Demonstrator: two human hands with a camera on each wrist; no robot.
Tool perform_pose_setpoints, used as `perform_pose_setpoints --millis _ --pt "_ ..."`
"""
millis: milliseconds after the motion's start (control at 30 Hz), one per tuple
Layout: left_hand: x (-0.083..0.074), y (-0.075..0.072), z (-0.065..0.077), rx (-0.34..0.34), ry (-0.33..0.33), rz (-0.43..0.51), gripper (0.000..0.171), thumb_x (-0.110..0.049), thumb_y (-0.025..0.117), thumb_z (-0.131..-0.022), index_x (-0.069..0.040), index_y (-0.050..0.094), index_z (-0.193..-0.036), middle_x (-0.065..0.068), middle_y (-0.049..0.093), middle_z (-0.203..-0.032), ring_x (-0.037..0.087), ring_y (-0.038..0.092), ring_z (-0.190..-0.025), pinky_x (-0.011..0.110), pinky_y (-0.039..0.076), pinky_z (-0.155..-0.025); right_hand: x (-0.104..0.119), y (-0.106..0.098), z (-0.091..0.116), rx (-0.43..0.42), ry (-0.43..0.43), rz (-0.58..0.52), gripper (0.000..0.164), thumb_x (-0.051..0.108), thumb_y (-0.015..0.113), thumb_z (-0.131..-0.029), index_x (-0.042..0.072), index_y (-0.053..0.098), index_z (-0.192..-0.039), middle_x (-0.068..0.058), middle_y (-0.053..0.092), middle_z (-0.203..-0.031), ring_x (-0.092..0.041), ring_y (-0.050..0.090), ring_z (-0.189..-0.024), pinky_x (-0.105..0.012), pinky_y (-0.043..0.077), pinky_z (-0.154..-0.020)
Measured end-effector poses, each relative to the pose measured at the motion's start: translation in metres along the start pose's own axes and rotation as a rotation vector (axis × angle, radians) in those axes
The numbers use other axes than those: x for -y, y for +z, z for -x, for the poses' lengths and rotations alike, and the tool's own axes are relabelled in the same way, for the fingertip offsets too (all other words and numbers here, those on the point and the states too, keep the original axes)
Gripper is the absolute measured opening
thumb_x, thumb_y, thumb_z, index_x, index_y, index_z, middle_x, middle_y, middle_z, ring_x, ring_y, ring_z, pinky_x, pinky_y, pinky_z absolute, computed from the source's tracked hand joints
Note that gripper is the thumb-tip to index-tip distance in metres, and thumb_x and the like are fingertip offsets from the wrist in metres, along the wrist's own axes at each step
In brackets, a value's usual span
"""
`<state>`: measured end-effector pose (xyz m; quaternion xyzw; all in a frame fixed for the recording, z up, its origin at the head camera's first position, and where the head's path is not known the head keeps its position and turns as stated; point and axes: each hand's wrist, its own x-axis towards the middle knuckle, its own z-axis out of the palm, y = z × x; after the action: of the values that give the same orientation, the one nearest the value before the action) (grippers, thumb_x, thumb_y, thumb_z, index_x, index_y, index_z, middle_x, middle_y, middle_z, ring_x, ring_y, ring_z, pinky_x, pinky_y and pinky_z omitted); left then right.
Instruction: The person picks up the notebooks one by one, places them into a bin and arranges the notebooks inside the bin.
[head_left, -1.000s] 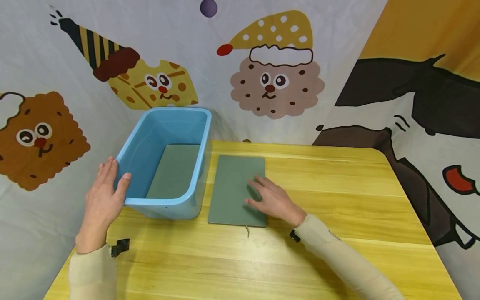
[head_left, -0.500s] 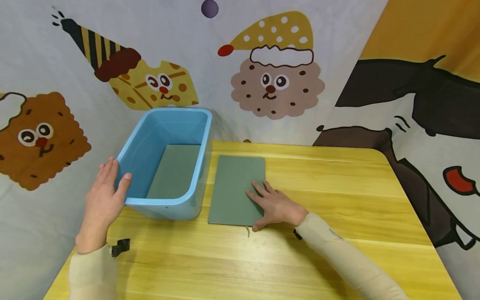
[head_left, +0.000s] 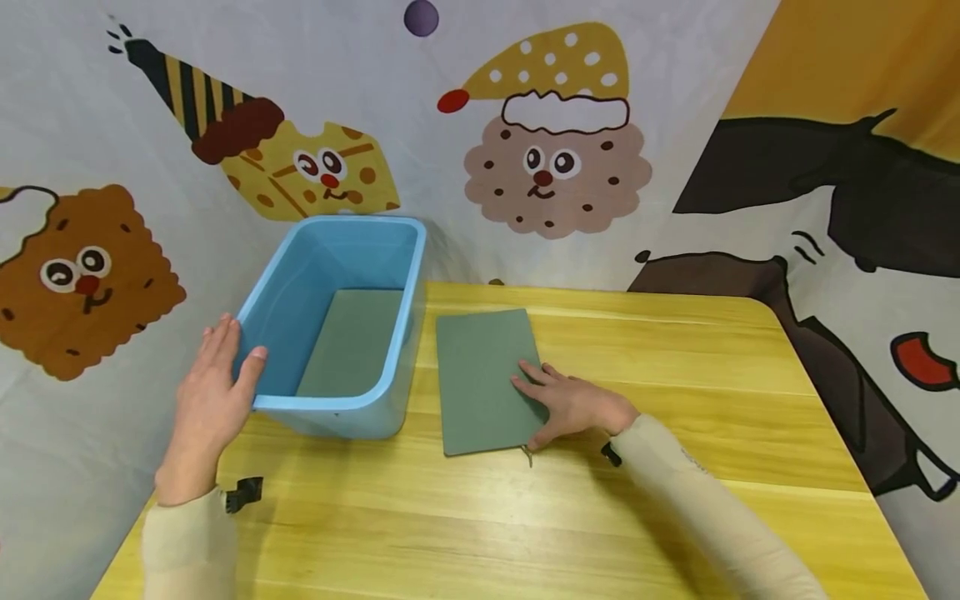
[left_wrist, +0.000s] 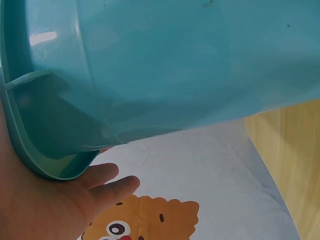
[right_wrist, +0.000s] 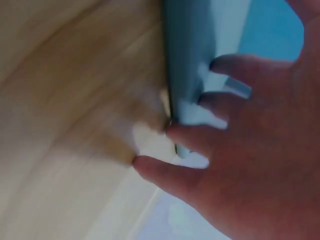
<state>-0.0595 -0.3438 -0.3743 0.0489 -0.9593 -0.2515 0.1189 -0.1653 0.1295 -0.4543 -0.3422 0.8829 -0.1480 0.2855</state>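
A grey-green notebook (head_left: 483, 383) lies slightly turned on the table, a thin ribbon tail (head_left: 528, 457) poking out at its near edge. My right hand (head_left: 573, 404) touches its right side with fingers spread, some over the cover and the thumb by the near right corner. The right wrist view shows fingertips at the notebook's edge (right_wrist: 185, 60). Left of it stands a light blue plastic bin (head_left: 408, 333) with a flat grey-green piece (head_left: 356, 342) on its floor. My left hand (head_left: 213, 400) rests at the bin's near left corner, the rim between thumb and straight fingers.
The yellow wood table (head_left: 675, 500) runs to a rounded back right corner. A printed cloth (head_left: 450, 167) with cartoon figures hangs behind and beside it. A black strap piece (head_left: 243, 494) shows by the left sleeve.
My right hand comes down onto the notebook and spreads out. The notebook has slid a little right and turned, its near edge swinging right. The left hand stays at the bin.
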Motion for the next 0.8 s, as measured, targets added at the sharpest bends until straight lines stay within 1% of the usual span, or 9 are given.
perform_pose_setpoints --millis 67,200,267,333,400,467,600,700,800 --pt "0.001 -0.001 0.001 -0.001 -0.005 0.0 0.073 -0.046 0.032 -0.113 0.007 0.017 -0.161 0.025 0.012 -0.17 0.047 0.006 -0.156 0.073 0.011 -0.118 0.003 0.0 -0.006 -0.048 0.027 -0.032 0.102 0.058 0.075 -0.09 0.007 0.026 -0.164 -0.017 0.006 -0.173 -0.046 0.012 -0.156 -0.06 0.028 -0.12" --pt "0.002 -0.001 0.003 0.001 -0.019 -0.002 0.073 -0.045 0.032 -0.113 0.007 0.017 -0.162 0.025 0.011 -0.17 0.047 0.006 -0.156 0.074 0.012 -0.117 0.011 0.004 -0.021 -0.205 0.129 -0.044 0.099 0.061 0.069 -0.093 0.0 0.031 -0.161 -0.027 0.018 -0.168 -0.048 0.027 -0.151 -0.058 0.032 -0.118" --pt "0.002 -0.001 0.003 0.002 -0.023 -0.006 0.073 -0.045 0.032 -0.112 0.006 0.017 -0.162 0.025 0.011 -0.17 0.048 0.006 -0.156 0.074 0.012 -0.117 0.015 0.007 -0.028 -0.261 0.19 -0.051 0.103 0.061 0.072 -0.091 0.0 0.029 -0.162 -0.031 0.023 -0.165 -0.051 0.032 -0.147 -0.059 0.035 -0.116" --pt "0.002 -0.001 0.003 0.007 -0.025 -0.007 0.073 -0.045 0.031 -0.112 0.006 0.016 -0.162 0.024 0.011 -0.17 0.048 0.006 -0.156 0.074 0.012 -0.117 0.019 0.009 -0.033 -0.295 0.239 -0.062 0.108 0.061 0.075 -0.088 0.001 0.025 -0.163 -0.034 0.028 -0.16 -0.053 0.037 -0.14 -0.059 0.041 -0.11" --pt "0.002 0.0 0.004 0.009 -0.026 -0.004 0.073 -0.045 0.031 -0.112 0.006 0.016 -0.162 0.024 0.011 -0.17 0.048 0.006 -0.156 0.074 0.011 -0.117 0.022 0.011 -0.037 -0.311 0.278 -0.069 0.114 0.061 0.079 -0.085 0.002 0.022 -0.164 -0.037 0.034 -0.153 -0.052 0.042 -0.132 -0.057 0.046 -0.103" --pt "0.002 0.001 0.004 0.009 -0.022 0.002 0.073 -0.045 0.032 -0.112 0.006 0.016 -0.162 0.025 0.011 -0.17 0.048 0.006 -0.156 0.074 0.011 -0.117 0.024 0.01 -0.041 -0.311 0.305 -0.085 0.119 0.06 0.082 -0.082 0.002 0.02 -0.165 -0.039 0.036 -0.147 -0.051 0.044 -0.124 -0.055 0.049 -0.096" --pt "0.001 0.0 0.003 0.006 -0.016 0.009 0.073 -0.046 0.032 -0.112 0.006 0.016 -0.162 0.023 0.01 -0.17 0.047 0.005 -0.156 0.074 0.011 -0.117 0.025 0.007 -0.044 -0.305 0.344 -0.147 0.124 0.056 0.087 -0.078 -0.001 0.018 -0.164 -0.043 0.028 -0.15 -0.055 0.043 -0.124 -0.058 0.048 -0.097" --pt "0.0 0.0 0.001 0.005 -0.018 0.006 0.074 -0.047 0.031 -0.112 0.005 0.016 -0.162 0.023 0.01 -0.171 0.047 0.005 -0.156 0.075 0.011 -0.116 0.021 0.004 -0.045 -0.305 0.365 -0.202 0.129 0.052 0.089 -0.077 -0.001 0.011 -0.165 -0.046 0.022 -0.152 -0.057 0.049 -0.12 -0.06 0.049 -0.099" --pt "-0.002 0.0 -0.001 0.008 -0.023 0.002 0.075 -0.048 0.03 -0.112 0.005 0.016 -0.162 0.023 0.01 -0.171 0.047 0.005 -0.156 0.074 0.01 -0.117 0.017 0.003 -0.045 -0.291 0.373 -0.235 0.133 0.052 0.089 -0.077 0.001 0.004 -0.166 -0.047 0.029 -0.149 -0.051 0.057 -0.111 -0.057 0.051 -0.096"
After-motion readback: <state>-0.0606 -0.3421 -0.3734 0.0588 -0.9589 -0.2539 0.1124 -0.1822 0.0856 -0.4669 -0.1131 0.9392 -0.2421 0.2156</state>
